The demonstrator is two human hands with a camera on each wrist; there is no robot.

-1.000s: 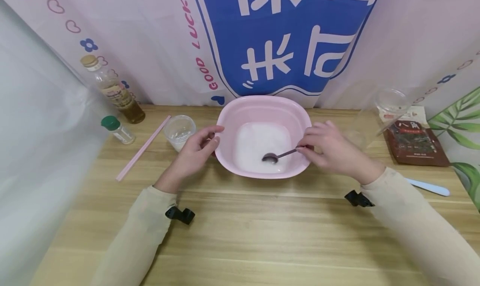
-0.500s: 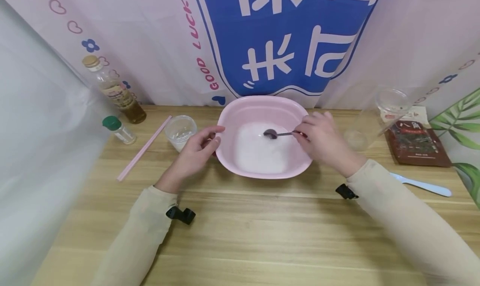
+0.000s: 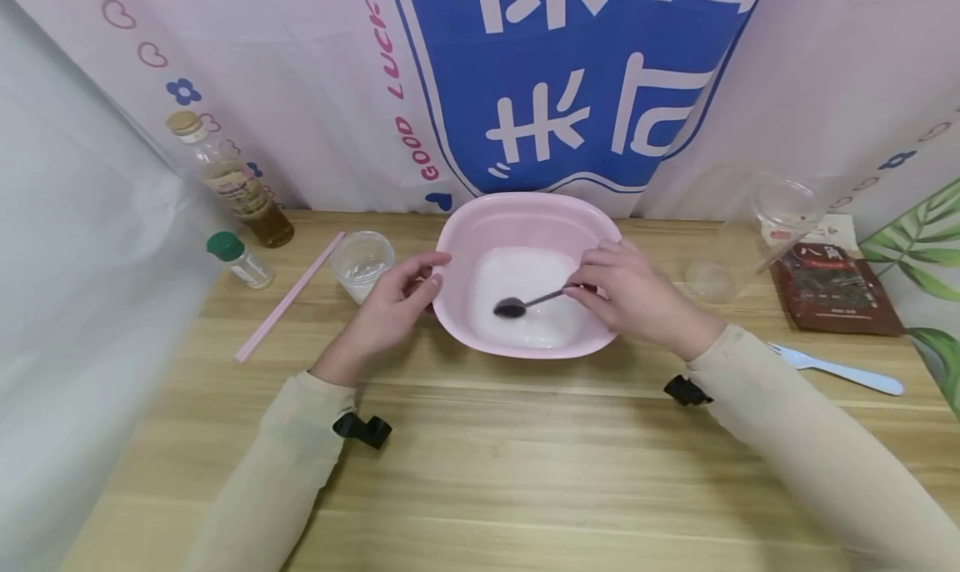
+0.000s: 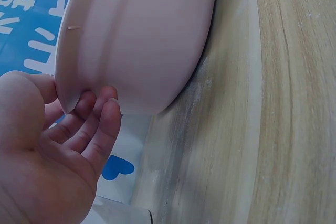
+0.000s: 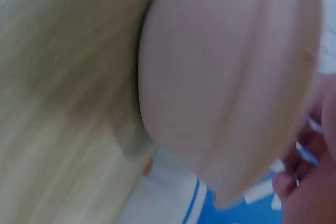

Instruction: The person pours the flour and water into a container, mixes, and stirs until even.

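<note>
Currently, left-hand fingers (image 3: 422,261) around a pink basin rim (image 3: 529,353), right-hand fingers (image 3: 597,273) clamped on a spoon (image 3: 513,308).

On the table (image 3: 495,464), the basin (image 3: 525,227) stands right of the cup (image 3: 343,265) and left of the fork (image 3: 847,373) and packet (image 3: 834,287).

Wood-grain tabletop (image 3: 480,472) spreads below the fingers (image 3: 431,259), running well toward the near side. Beyond the fingertips, a pale pinkish hanging cloth (image 3: 300,80) closes off the view; soft folds noted. Directly past the fingers: its blue panel (image 3: 600,63), white characters. Left of that, pink lettering (image 3: 395,84), "GOOD LUCK". Far left of the fingers, creased white sheeting (image 3: 82,222); far right, green leaf print (image 3: 926,238) on pale ground. Light: diffuse, soft-edged shadows on the wood.
</note>
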